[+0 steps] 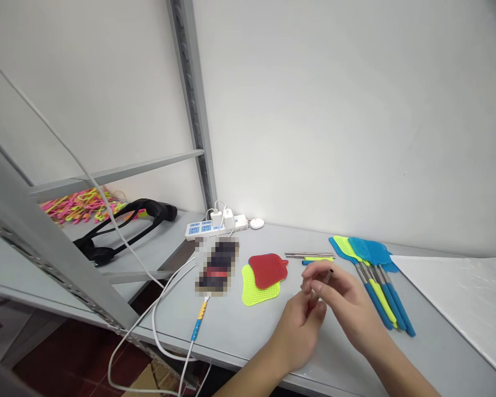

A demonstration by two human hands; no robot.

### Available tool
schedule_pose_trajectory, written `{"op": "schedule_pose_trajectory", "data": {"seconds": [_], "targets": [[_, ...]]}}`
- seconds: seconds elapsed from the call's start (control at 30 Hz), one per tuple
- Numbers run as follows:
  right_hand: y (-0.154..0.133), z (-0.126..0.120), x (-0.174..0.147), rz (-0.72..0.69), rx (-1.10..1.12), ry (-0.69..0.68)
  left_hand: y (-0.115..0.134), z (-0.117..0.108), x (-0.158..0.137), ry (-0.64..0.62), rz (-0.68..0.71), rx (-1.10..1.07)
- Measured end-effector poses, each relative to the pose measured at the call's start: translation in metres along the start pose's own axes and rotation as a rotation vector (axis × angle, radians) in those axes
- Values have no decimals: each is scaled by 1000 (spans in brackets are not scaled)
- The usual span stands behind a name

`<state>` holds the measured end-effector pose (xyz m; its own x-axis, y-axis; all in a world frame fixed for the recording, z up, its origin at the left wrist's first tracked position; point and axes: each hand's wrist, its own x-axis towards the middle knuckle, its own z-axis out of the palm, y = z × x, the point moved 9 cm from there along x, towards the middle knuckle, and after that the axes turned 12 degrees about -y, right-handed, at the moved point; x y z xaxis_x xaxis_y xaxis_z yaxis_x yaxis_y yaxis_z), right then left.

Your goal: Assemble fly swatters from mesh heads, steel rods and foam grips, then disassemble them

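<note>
My left hand (300, 332) and my right hand (349, 303) meet above the front part of the table. Between the thumb and fingers of the right hand is a thin metal rod (329, 275), its dark end pointing up. Closed fingers of the left hand meet the rod's lower part; what they grip is mostly hidden. Left of the hands, a red fly swatter head (268, 270) overlaps a yellow-green fly swatter head (258, 295). Behind the hands lie metal rods (308, 255), a yellow-green handle (319, 258) and a blue handle (308, 263).
Several assembled fly swatters (382, 295) lie stacked at right beside a white sheet (458, 298). On the left are a phone (218, 267), white cables (155, 314), a power strip (198, 229) and a grey shelf post (53, 242). A black headset (126, 231) rests beyond it.
</note>
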<state>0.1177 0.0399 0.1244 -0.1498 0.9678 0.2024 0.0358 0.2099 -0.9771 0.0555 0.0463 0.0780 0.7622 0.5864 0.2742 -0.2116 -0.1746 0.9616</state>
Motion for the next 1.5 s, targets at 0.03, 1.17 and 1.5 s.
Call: {"op": "schedule_pose_trajectory", "data": {"seconds": [0.03, 1.17, 1.5], "targets": [[-4, -3, 0, -16, 28, 27, -5, -1, 0, 8, -28, 5], [29, 0, 22, -61, 212, 168, -55, -1, 3, -36, -259, -33], [29, 4, 24, -51, 168, 115, -53, -3, 3, -16, -263, -71]]}}
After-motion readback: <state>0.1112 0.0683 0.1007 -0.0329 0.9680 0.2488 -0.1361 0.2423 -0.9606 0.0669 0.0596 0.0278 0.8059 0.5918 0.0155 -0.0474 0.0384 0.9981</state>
